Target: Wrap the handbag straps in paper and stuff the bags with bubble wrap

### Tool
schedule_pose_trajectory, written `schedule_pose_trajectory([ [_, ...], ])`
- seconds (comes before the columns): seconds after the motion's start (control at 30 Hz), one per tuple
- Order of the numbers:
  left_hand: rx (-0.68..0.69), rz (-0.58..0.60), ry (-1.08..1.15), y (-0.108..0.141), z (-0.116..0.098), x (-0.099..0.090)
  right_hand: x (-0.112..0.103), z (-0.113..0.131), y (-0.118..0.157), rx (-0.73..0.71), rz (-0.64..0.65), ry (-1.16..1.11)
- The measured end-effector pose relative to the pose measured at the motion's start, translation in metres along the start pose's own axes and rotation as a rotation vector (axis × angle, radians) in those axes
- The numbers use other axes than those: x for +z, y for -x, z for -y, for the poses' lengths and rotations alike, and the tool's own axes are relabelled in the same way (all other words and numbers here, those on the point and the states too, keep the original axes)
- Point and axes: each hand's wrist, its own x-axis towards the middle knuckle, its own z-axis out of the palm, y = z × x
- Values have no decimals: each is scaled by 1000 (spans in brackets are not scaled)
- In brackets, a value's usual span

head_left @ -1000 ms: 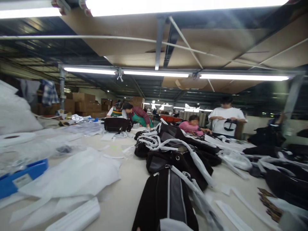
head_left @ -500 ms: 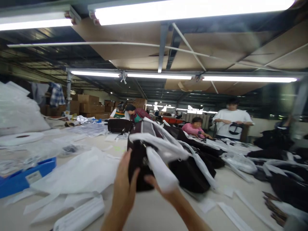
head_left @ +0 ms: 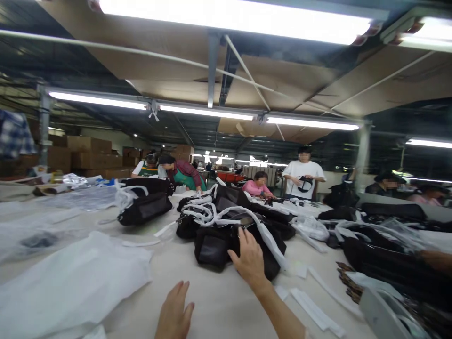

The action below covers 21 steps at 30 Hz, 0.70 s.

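Note:
My right hand (head_left: 249,259) is over a dark handbag (head_left: 261,245) in the middle of the table, fingers spread. Its fingertips reach the bag's top edge; whether they press on it I cannot tell. White wrapping covers the bag's handle (head_left: 270,240). Lower and to the left, my left hand (head_left: 174,310) is open above the pale tabletop (head_left: 212,301) and holds nothing. Beside the first bag sits a smaller dark bag part (head_left: 212,247), its outline merging with the pile. Another dark handbag (head_left: 146,209) with white-wrapped handles lies further left.
White sheets (head_left: 77,282) cover the left of the table. Paper strips (head_left: 314,310) and a grey dispenser-like object (head_left: 388,315) lie at the right. More dark bags (head_left: 381,259) are heaped there. Co-workers (head_left: 303,174) are across the table.
Both hands were on a dark bag; the left has let go and drawn back, the right is over the pile. A wrapped-handle bag now lies at left. The view has turned right.

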Motion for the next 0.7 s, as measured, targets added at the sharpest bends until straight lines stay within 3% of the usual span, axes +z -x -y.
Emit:
schedule_pose_trajectory([
  [0.1, 106, 23, -12, 5, 14, 25, 12, -45, -12, 127, -23, 78],
  [0.23, 135, -21, 187, 3, 26, 34, 21, -75, -23, 92, -42, 91],
  [0.33, -168, 17, 589, -2, 19, 26, 12, -70, -37, 26, -158, 59],
  [0.43, -479, 74, 870, -11, 4, 14, -1, -49, -37, -32, -281, 20],
  [0.5, -564, 115, 958, -17, -6, 5, -2, -31, -14, -51, -344, 4],
  [0.6, -680, 219, 1170, -27, -15, -16, 12, -1, 59, -156, -349, -36],
  [0.67, -796, 269, 1372, -32, -20, -35, 25, 16, 115, -518, -189, -182],
  [0.7, -865, 261, 1449, -34, -23, -46, 30, 22, 139, -550, -160, -199],
])
